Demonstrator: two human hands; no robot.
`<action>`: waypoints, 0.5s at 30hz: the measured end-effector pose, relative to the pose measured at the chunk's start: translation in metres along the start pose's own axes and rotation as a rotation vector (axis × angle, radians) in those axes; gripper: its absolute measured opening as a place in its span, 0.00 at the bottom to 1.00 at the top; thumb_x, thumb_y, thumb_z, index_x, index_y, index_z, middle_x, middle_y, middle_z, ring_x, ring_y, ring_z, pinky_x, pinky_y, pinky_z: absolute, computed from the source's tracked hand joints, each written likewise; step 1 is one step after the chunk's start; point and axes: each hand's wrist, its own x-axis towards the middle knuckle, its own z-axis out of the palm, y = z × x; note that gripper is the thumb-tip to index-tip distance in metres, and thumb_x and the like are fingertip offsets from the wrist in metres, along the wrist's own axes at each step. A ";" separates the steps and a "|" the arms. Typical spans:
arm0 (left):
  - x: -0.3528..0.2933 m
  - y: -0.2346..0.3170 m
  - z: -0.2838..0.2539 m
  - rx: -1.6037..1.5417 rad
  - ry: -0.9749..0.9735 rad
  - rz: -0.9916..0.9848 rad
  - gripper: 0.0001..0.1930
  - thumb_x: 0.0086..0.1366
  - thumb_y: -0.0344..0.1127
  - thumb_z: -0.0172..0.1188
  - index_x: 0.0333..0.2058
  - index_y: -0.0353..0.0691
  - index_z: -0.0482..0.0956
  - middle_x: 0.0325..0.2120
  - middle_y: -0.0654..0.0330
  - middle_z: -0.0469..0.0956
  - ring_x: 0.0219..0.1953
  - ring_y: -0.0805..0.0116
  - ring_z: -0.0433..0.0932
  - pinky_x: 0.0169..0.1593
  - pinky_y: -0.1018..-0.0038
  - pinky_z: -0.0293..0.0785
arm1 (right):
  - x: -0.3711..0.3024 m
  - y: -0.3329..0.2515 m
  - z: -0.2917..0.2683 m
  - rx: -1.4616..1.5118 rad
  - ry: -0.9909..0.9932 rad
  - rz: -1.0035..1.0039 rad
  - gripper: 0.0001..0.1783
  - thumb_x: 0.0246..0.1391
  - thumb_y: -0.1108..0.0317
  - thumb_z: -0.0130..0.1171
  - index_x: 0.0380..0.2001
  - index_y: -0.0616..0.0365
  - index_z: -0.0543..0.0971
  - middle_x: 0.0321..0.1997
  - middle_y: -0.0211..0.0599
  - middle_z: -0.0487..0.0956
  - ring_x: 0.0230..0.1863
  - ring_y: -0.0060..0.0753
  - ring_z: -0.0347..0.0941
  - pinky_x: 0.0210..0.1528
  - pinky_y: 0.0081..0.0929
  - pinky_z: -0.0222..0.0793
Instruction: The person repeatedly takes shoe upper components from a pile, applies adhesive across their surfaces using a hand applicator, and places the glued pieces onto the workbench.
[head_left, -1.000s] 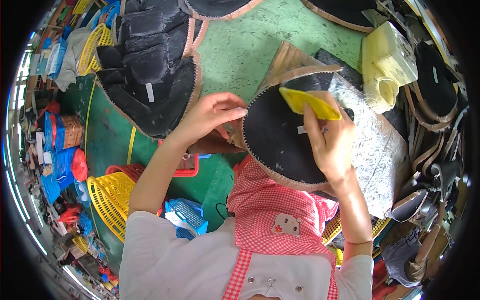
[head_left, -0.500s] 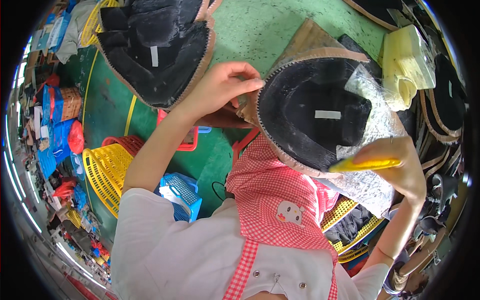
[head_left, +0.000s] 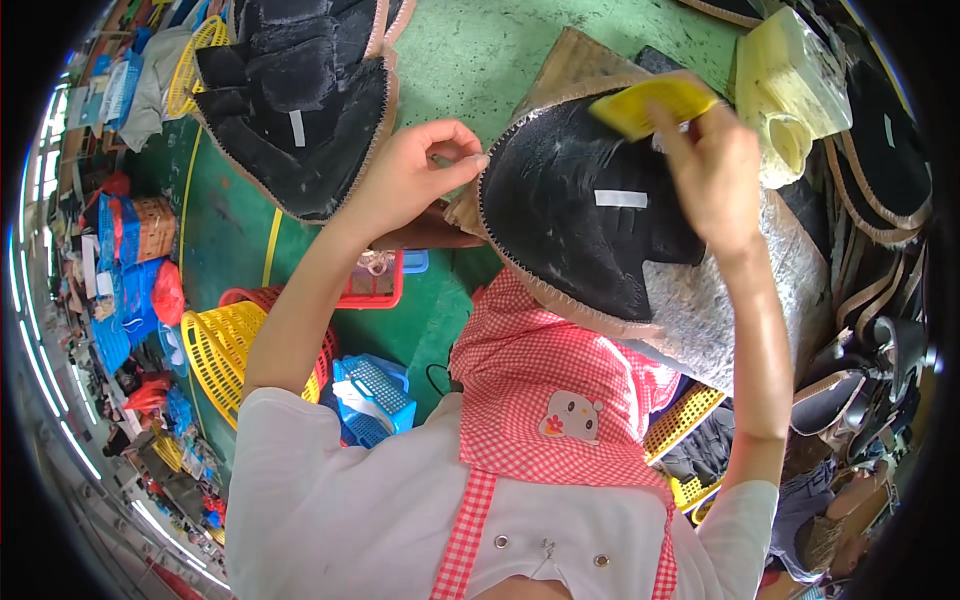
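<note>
A black curved shoe-upper piece with a stitched tan edge and a small white label lies in front of me on a board. My left hand pinches its left edge between thumb and fingertips. In my right hand is a flat yellow pad, held against or just over the far part of the black surface; contact is hard to tell. The black face looks wet and glossy in places. A crusted whitish sheet shows under the right side of the piece.
More black uppers lie at the far left of the green table. A cut-open pale yellow container stands at the far right, beside stacked uppers. Yellow baskets and a blue basket sit lower down on the left.
My right hand has moved from the near right edge up to the far part of the upper, carrying the yellow pad. My left hand keeps its pinch at the left edge.
</note>
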 end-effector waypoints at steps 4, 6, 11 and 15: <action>0.009 0.018 -0.009 0.224 0.000 0.193 0.12 0.58 0.29 0.60 0.42 0.40 0.73 0.37 0.67 0.75 0.40 0.75 0.73 0.45 0.75 0.69 | -0.018 0.060 -0.027 0.106 0.279 0.201 0.16 0.55 0.61 0.63 0.36 0.65 0.80 0.20 0.36 0.77 0.19 0.17 0.65 0.21 0.20 0.61; 0.024 0.031 -0.006 0.302 0.036 0.446 0.17 0.56 0.28 0.58 0.47 0.40 0.71 0.44 0.64 0.73 0.47 0.72 0.70 0.53 0.71 0.65 | -0.027 0.088 -0.052 0.302 0.505 0.093 0.14 0.55 0.62 0.63 0.35 0.64 0.80 0.22 0.35 0.79 0.22 0.17 0.69 0.24 0.18 0.64; 0.080 0.065 0.035 0.306 -0.204 0.352 0.25 0.64 0.36 0.59 0.59 0.40 0.65 0.53 0.61 0.70 0.56 0.69 0.67 0.61 0.73 0.60 | -0.036 0.130 -0.066 -0.088 0.283 0.175 0.20 0.54 0.55 0.62 0.33 0.66 0.79 0.20 0.39 0.77 0.21 0.23 0.72 0.26 0.24 0.68; 0.102 0.080 0.048 0.360 -0.273 0.187 0.28 0.63 0.38 0.60 0.59 0.34 0.64 0.52 0.60 0.69 0.55 0.72 0.67 0.59 0.77 0.61 | -0.064 0.148 -0.077 0.497 0.418 0.451 0.10 0.57 0.66 0.60 0.32 0.63 0.78 0.18 0.25 0.72 0.16 0.14 0.62 0.19 0.16 0.54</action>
